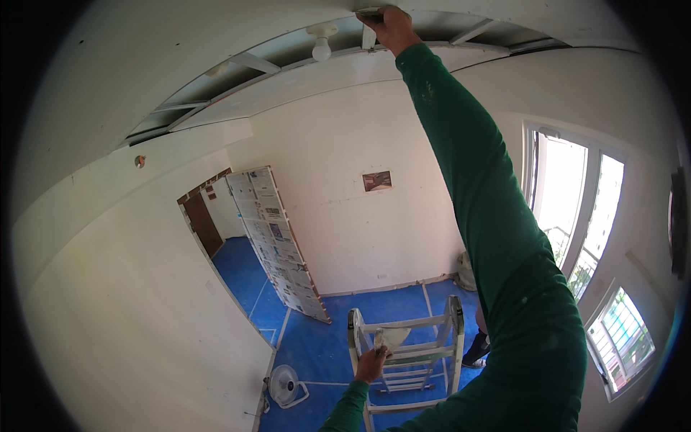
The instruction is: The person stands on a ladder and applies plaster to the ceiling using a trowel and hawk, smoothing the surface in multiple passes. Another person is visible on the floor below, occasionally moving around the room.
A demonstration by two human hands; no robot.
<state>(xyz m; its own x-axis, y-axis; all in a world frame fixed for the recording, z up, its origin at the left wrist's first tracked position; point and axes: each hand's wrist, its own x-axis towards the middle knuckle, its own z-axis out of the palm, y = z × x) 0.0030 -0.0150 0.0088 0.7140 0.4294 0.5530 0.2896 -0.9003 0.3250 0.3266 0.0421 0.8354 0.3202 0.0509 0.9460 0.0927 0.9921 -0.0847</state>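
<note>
My right arm, in a green sleeve, reaches up to the ceiling. My right hand (394,30) is closed around a small flat scraper (369,11), its blade against the ceiling panel beside the long opening. Low in the view, my left hand (371,365) grips a wide putty knife (394,337) with a pale, broad blade. That blade is in front of the top of a stepladder (456,338). Whether the blade carries any filler, I cannot tell.
A bulb (322,49) hangs by the ceiling opening, where metal framing (255,63) shows. A paper-covered door (277,241) stands ajar at left. Below are a white fan (283,384) and blue floor covering (317,353). Another person's leg (477,348) shows behind the ladder. Windows (561,187) are at right.
</note>
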